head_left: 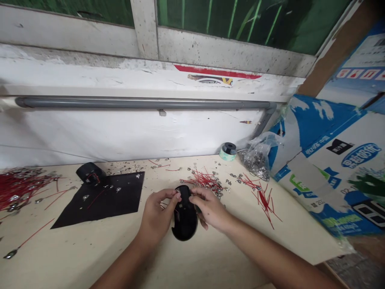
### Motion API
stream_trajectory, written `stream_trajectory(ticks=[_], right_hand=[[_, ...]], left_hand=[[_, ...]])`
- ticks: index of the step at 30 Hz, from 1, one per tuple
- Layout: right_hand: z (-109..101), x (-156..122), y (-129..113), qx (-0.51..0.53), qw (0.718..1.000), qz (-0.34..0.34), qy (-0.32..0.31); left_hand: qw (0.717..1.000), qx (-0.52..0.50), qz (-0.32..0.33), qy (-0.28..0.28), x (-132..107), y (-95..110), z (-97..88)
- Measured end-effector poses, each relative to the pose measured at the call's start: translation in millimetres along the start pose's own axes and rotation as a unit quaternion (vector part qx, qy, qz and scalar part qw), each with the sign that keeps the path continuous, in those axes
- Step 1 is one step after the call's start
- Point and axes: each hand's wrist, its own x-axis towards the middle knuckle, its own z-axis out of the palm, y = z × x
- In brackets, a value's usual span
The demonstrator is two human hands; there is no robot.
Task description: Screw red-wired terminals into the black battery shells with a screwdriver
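Observation:
Both my hands hold a black plastic housing [184, 218] just above the pale table top [90, 253]. My left hand [156, 216] grips its left side, thumb and forefinger pinched at the upper edge, where a small metal piece shows. My right hand [210, 208] closes round the housing's right side. A thin red wire runs across the part between my hands. Just beyond my hands lies a pile of short red wires with metal contacts [207, 182].
A black square sheet [104, 198] with small metal bits lies to the left, a second black housing [90, 173] at its far corner. More red wires [18, 186] heap at far left. A tape roll [227, 151], a bag of metal parts [258, 156] and a blue-white carton [331, 160] stand right.

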Motion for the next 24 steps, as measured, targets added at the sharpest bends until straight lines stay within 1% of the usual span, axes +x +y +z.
stream_trajectory(ticks=[2, 3, 5, 6, 8, 11, 14, 18, 24], right_hand=[[-1, 3, 1, 0.036, 0.999, -0.009, 0.011], [-2, 4, 0, 0.052, 0.998, -0.018, 0.026], [-2, 4, -1, 0.069, 0.994, -0.046, 0.066], [-2, 4, -3, 0.067, 0.992, -0.065, 0.088], [-2, 3, -6, 0.04, 0.984, -0.115, 0.127], [0, 0, -10, -0.026, 0.972, -0.172, 0.159], [2, -3, -11, -0.055, 0.965, -0.191, 0.169], [4, -3, -10, -0.06, 0.959, -0.211, 0.181], [8, -4, -7, -0.042, 0.96, -0.225, 0.162]], left_hand=[[1.0, -0.001, 0.006, 0.014, -1, -1, -0.3], [0.999, 0.014, 0.021, 0.025, -1, -1, -0.9], [0.992, 0.083, 0.08, 0.049, -2, 0, -3.2], [0.982, 0.133, 0.12, 0.055, -2, 1, -4.6], [0.953, 0.224, 0.199, 0.051, -3, 5, -7.0], [0.917, 0.288, 0.275, 0.034, -5, 11, -8.1], [0.901, 0.309, 0.305, 0.021, -7, 16, -7.5], [0.885, 0.327, 0.329, -0.021, -9, 21, -7.7], [0.866, 0.345, 0.359, -0.042, -12, 27, -7.1]])
